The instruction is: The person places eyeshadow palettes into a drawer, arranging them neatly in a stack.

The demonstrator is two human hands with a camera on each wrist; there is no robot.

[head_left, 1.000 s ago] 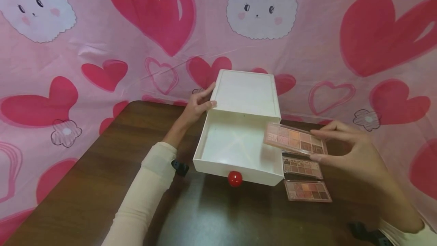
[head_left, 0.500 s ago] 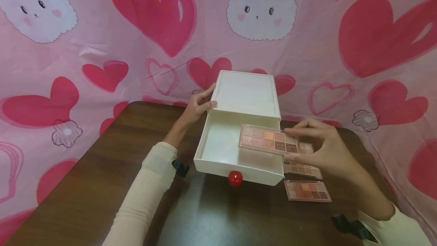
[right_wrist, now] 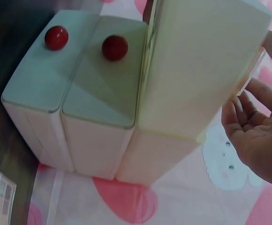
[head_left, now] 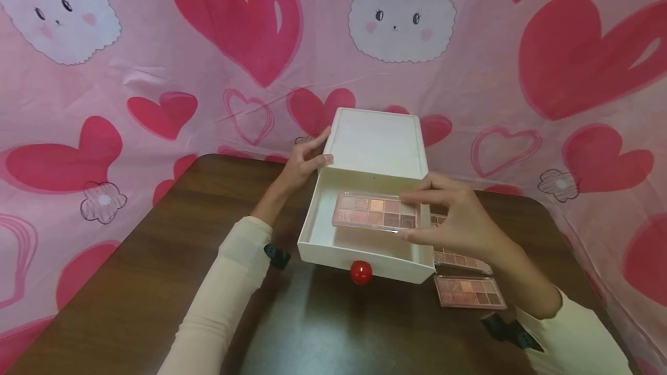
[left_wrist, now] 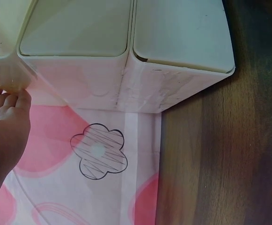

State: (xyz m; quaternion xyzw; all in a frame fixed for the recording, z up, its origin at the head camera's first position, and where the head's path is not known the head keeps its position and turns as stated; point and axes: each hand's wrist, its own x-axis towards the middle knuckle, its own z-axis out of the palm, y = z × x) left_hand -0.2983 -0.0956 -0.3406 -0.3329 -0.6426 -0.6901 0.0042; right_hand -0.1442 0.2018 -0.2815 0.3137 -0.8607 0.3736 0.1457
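My right hand (head_left: 464, 213) pinches a clear-lidded eyeshadow palette (head_left: 375, 213) by its right end, thumb below and fingers above. It is held over the pulled-out top drawer (head_left: 325, 253) of a white drawer unit (head_left: 377, 140). The drawer's front carries a red round knob (head_left: 361, 272). In the right wrist view the palette's edge (right_wrist: 252, 75) shows just beyond the drawer's side. My left hand (head_left: 304, 158) rests on the upper left side of the unit, thumb on its top edge. The left wrist view shows those fingers (left_wrist: 14, 101) against the unit's side.
On the brown wooden table (head_left: 130, 282), to the right of the unit, lie more palettes, one at the front (head_left: 469, 292) and others partly behind the right hand. Two lower drawers (right_wrist: 98, 84) with red knobs are shut. A pink heart-print cloth (head_left: 234, 103) hangs behind.
My right hand has carried the palette leftward, from the drawer's right edge to above the middle of the drawer. The left hand and the drawer unit have stayed in place.
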